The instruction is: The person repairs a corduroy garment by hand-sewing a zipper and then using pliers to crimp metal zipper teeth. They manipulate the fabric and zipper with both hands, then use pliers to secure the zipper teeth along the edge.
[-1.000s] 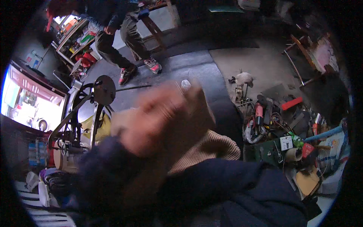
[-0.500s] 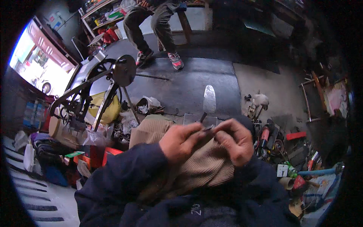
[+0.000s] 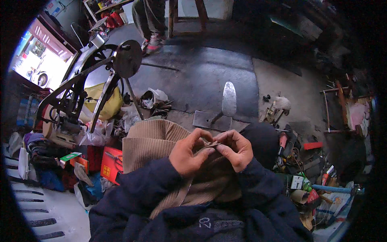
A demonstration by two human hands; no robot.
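My left hand [image 3: 187,155] and my right hand [image 3: 238,150] meet at lower centre, both pinched on a thin brownish piece [image 3: 214,144] at their fingertips; whether it is part of the cloth beneath is unclear. Tan ribbed cloth [image 3: 145,151] drapes over my lap under both hands, a narrow strip running down it below my left hand. Just beyond my knees stands a metal shoe last [image 3: 229,99] on a post with a flat square base [image 3: 201,119].
A black cast-iron machine [image 3: 127,58] stands left, near a bright doorway. Another person's legs [image 3: 143,18] show beside a wooden stool [image 3: 174,22] at the back. Bags and a red box [image 3: 111,165] crowd the lower left; an angle grinder [image 3: 283,139] and scattered tools lie right.
My blurred, raised hand has come down to the lap. Since half a second ago both hands have drawn closer together on the thin piece. The other person's legs have shifted leftward.
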